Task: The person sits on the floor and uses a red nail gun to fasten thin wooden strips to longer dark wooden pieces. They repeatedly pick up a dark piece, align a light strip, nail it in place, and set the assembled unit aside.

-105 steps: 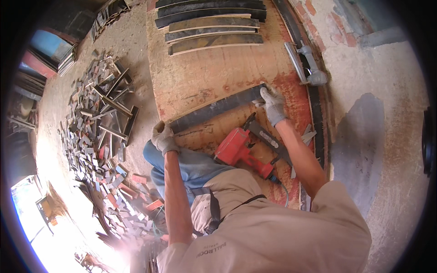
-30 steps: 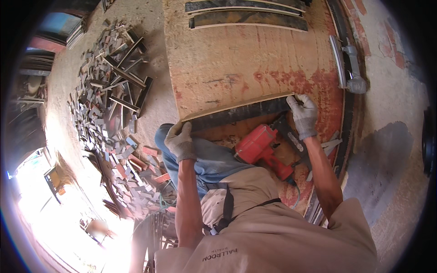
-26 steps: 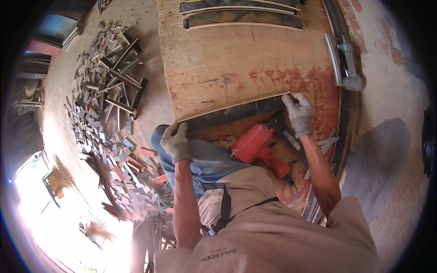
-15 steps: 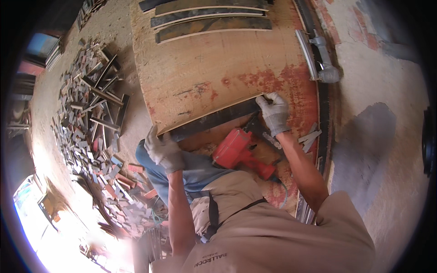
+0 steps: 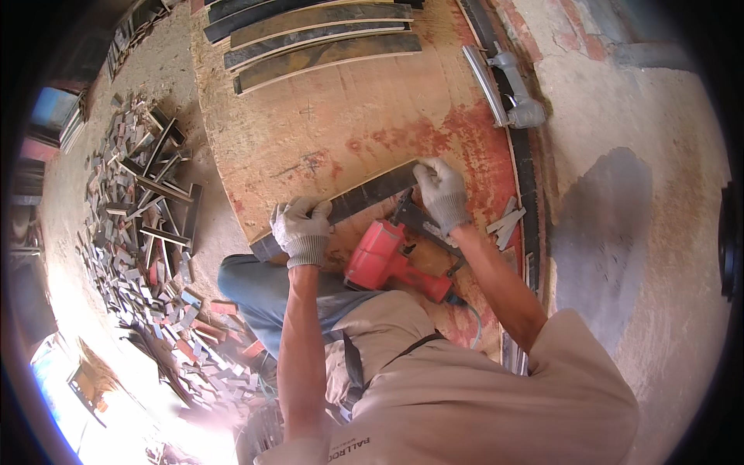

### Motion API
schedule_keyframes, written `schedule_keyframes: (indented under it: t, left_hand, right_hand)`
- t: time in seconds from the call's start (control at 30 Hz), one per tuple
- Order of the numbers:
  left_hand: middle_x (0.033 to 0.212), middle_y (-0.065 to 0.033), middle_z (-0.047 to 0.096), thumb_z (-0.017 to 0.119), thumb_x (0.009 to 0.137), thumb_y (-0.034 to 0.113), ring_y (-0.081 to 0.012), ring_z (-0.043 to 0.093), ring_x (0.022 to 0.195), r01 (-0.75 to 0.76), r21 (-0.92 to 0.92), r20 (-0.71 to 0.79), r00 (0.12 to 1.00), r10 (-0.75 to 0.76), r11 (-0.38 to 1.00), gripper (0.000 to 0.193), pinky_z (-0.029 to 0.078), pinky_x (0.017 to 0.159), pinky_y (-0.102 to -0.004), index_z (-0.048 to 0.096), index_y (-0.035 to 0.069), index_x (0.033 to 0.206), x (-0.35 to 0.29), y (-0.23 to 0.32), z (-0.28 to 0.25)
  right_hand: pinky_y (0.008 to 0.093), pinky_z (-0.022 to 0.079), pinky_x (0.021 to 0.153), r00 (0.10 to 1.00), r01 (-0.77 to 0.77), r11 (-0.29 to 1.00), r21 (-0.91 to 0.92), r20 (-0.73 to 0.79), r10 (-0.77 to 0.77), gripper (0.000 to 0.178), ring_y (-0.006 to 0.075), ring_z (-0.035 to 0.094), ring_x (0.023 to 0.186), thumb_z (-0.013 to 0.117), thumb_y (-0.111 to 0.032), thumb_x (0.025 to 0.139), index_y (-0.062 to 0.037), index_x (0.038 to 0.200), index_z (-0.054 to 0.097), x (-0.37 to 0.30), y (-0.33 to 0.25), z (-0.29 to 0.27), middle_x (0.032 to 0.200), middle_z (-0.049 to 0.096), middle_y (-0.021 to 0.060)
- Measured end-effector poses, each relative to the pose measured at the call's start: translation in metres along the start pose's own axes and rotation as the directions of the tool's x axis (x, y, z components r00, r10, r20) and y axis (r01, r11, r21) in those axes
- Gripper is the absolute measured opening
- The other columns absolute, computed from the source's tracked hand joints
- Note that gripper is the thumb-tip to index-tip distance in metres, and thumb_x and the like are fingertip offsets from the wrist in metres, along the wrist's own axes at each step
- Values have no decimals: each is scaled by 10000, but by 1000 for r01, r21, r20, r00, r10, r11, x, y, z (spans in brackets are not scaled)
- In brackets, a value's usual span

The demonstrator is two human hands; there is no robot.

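A long, narrow strip of dark-faced plywood (image 5: 373,189) lies slantwise on the wooden work board, its pale edge turned away from me. My left hand (image 5: 301,229), in a light knit glove, is closed over the strip some way in from its left end, and that end sticks out past the hand. At the far right end, my gloved right hand (image 5: 440,191) pinches the strip between thumb and fingers. Just below the strip, close to my lap, rests a red nail gun (image 5: 380,252) with a thin air hose (image 5: 477,322) at its handle.
Several dark strips (image 5: 325,58) lie side by side at the board's (image 5: 271,139) far end. A grey nail gun (image 5: 515,89) sits along the right edge. Small pale sticks (image 5: 508,222) lie right of my right hand. A heap of wood offcuts (image 5: 147,217) covers the floor at left.
My left hand has moved from the strip's left end inward along it, to the right. My right hand stays at the right end. The whole view has shifted somewhat.
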State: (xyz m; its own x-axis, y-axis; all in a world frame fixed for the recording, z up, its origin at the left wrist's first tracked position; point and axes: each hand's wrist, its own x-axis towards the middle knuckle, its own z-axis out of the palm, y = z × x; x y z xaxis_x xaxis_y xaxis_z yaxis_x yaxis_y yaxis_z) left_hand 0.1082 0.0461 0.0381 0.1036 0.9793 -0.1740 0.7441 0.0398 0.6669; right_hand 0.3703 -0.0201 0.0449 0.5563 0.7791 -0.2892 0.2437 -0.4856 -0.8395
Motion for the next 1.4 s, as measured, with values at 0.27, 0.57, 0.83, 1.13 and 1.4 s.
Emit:
schedule_keyframes:
  t: [0.27, 0.57, 0.83, 1.13, 1.4]
  left_hand:
    - [808, -63, 756, 796, 791, 248, -235, 693, 822, 19, -29, 29, 999, -18, 999, 125, 452, 1029, -381, 814, 131, 830, 1, -1, 1]
    - [804, -76, 763, 792, 772, 327, -266, 675, 826, -7, 57, -26, 1000, 9, 998, 193, 480, 944, -395, 819, 140, 811, 4, -2, 1]
    - [802, -27, 741, 749, 798, 297, -247, 665, 919, 50, 25, 6, 999, -50, 998, 149, 350, 1116, -414, 790, 157, 768, 2, -2, 0]
    - [789, -22, 730, 739, 806, 291, -252, 653, 930, 41, -2, 1, 999, -41, 999, 138, 289, 1183, -454, 788, 168, 770, 3, -3, 0]
    - [782, -64, 725, 753, 790, 272, -262, 653, 849, 5, -15, -5, 1000, -5, 1000, 137, 386, 1076, -482, 770, 147, 737, 2, -5, 4]
  right_hand:
    - [506, 503, 951, 884, 303, 598, -742, 453, 114, 1027, 423, 640, 1081, 785, -296, 834, 77, 1574, 179, -162, 25, 1, 1193, 643, 270]
    - [477, 543, 921, 896, 41, 821, -569, 384, 221, 1004, 434, 684, 1080, 848, -406, 716, 71, 1485, 412, -148, 12, -22, 1149, 679, 307]
    - [297, 461, 488, 775, -480, 877, -22, 458, 435, 270, 129, 556, 511, 686, -173, 949, -40, 1182, 647, -89, -86, -122, 663, 585, 29]
    - [334, 479, 457, 818, -362, 922, -135, 428, 384, 142, 188, 580, 467, 662, -148, 923, -12, 886, 682, -41, -84, -116, 604, 615, 80]
    - [317, 483, 508, 806, -384, 916, -118, 440, 395, 162, 187, 577, 463, 642, -144, 930, -5, 859, 686, -43, -92, -115, 621, 635, 76]
